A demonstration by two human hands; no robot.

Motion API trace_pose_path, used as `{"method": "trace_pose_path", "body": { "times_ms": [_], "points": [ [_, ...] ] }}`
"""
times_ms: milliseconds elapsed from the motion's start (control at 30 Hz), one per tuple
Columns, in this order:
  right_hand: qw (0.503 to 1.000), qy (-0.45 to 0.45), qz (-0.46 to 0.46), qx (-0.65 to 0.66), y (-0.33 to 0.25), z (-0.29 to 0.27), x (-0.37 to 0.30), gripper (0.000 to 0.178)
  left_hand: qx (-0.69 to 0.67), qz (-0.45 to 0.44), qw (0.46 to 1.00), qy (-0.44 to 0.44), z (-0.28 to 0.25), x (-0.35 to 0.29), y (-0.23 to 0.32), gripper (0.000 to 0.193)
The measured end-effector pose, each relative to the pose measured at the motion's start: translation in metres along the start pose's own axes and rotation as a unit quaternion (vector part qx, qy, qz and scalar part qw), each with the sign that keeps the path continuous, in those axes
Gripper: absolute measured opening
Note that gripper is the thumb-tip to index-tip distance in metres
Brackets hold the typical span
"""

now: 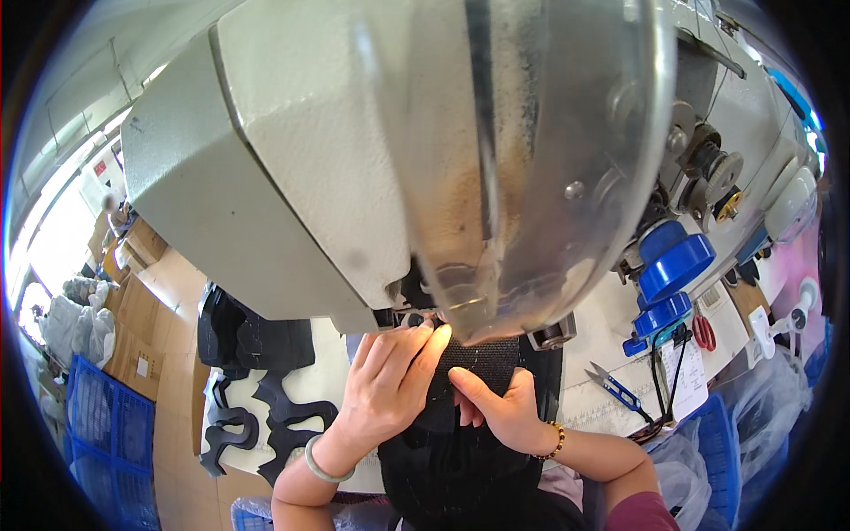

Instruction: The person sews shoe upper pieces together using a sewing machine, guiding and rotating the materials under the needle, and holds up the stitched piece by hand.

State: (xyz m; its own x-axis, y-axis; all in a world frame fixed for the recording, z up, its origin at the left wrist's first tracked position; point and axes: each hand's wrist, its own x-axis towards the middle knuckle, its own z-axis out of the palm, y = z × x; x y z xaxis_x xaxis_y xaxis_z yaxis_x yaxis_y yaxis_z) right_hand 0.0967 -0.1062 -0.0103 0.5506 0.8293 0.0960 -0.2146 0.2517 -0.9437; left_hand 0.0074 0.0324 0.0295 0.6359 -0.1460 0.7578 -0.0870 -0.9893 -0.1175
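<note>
A large grey-white sewing machine (292, 168) fills the upper view, with a clear plastic guard (531, 292) in front of its needle area. Black textured fabric (482, 361) lies under the machine head and hangs toward me. My left hand (385, 382) has its thumb and fingers pressed together on the fabric's left edge, close to the needle area; its fingertips are partly hidden by the machine. Just to the right, my right hand (506, 409) grips the fabric, thumb on top and fingers curled beneath. The needle is hidden.
Cut black pieces (257, 341) and wavy black strips (292, 416) lie left on the white table. Open blue thread snips (620, 389) and red-handled scissors (704, 332) are at the right. Blue crates (111, 442) stand on the floor; a person (115, 217) is far left.
</note>
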Motion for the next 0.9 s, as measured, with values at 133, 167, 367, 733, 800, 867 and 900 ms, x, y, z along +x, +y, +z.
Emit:
{"method": "trace_pose_path", "body": {
  "times_ms": [133, 167, 367, 733, 800, 867, 900],
  "points": [
    [0.999, 0.033, -0.016, 0.024, 0.001, 0.0, 0.001, 0.022, 0.046, 0.016, 0.999, -0.015, 0.002, 0.003, 0.003, 0.04],
    [0.998, 0.047, -0.018, 0.038, 0.001, -0.001, 0.001, 0.022, 0.047, 0.012, 0.999, -0.014, 0.002, 0.004, 0.005, 0.04],
    [0.996, 0.061, -0.053, 0.046, -0.005, 0.001, 0.002, 0.019, 0.126, 0.048, 0.989, -0.066, -0.008, 0.008, 0.012, 0.042],
    [0.993, 0.093, -0.023, 0.063, -0.015, -0.024, 0.015, 0.012, -0.16, -0.069, 0.984, -0.035, -0.018, 0.004, -0.007, 0.033],
    [0.995, 0.082, -0.004, 0.057, -0.019, -0.028, 0.017, 0.013, -0.16, -0.062, 0.984, -0.038, -0.016, 0.002, -0.011, 0.031],
    [0.997, 0.03, 0.057, 0.048, -0.024, -0.039, 0.011, 0.013, -0.15, -0.043, 0.987, -0.03, -0.016, 0.002, -0.011, 0.026],
    [0.995, 0.001, 0.093, 0.028, -0.025, -0.043, 0.009, 0.013, -0.148, -0.043, 0.988, -0.029, -0.016, 0.002, -0.012, 0.026]
  ]
}}
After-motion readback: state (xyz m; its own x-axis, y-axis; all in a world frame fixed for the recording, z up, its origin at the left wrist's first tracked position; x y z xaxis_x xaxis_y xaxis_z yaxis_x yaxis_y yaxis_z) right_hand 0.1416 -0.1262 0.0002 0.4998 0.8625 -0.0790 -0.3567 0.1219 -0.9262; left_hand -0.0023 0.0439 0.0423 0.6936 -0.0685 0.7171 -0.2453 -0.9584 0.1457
